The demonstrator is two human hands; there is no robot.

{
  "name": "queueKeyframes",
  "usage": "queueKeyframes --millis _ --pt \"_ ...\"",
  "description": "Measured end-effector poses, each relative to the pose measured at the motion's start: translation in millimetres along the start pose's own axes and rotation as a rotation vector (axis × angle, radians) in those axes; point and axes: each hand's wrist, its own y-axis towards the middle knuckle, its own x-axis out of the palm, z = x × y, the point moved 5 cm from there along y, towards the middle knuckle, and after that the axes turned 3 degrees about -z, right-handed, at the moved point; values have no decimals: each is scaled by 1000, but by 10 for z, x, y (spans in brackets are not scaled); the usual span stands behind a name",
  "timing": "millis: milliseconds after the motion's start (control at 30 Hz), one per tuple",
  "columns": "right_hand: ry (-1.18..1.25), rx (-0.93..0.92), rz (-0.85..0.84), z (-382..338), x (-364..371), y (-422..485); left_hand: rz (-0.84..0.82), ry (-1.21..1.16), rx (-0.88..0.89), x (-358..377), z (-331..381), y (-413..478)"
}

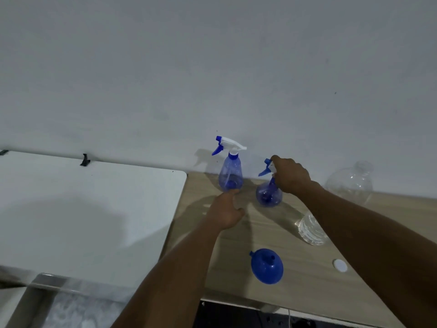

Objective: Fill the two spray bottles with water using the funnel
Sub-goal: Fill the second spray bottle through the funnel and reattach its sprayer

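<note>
1. Head view: wooden table [319, 275] set against the wall; empty clear bottle [350, 183] far right.
2. Left spray bottle [231, 171] upright at the far edge; right spray bottle [269, 194] just beside it, slightly nearer.
3. Right hand [290, 176] grips the right spray bottle's trigger head.
4. Left hand [225, 211] loosely spread, holding nothing, fingertips at the left spray bottle's base; contact unclear.
5. Water bottle [311, 230] partly hidden behind the right forearm.
6. Blue funnel [267, 266] near centre; white cap [340, 265] to its right.

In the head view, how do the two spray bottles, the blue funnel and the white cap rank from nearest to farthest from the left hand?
1. left spray bottle, just beyond the left hand, by the wall.
2. right spray bottle, to its right, gripped at the top by the right hand.
3. funnel, nearer the camera.
4. white cap, far right.
</note>
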Motion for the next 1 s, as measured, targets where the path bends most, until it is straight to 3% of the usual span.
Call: queueKeyframes --millis 233,367,567,800,1000 --pt "93 -211 -102 -456 -65 -537 18 -18 79 112 -48 -243" --pt "59 -365 -109 -818 71 -994 2 55 65 260 -268 -414" --pt "77 -515 -103 -1063 434 -1327 30 -54 -18 414 -685 -611" --pt "25 -534 87 -991 646 -1352 40 -60 56 388 -775 -637" --pt "180 -605 -39 -1059 645 -1308 -18 -4 107 368 -832 -583"
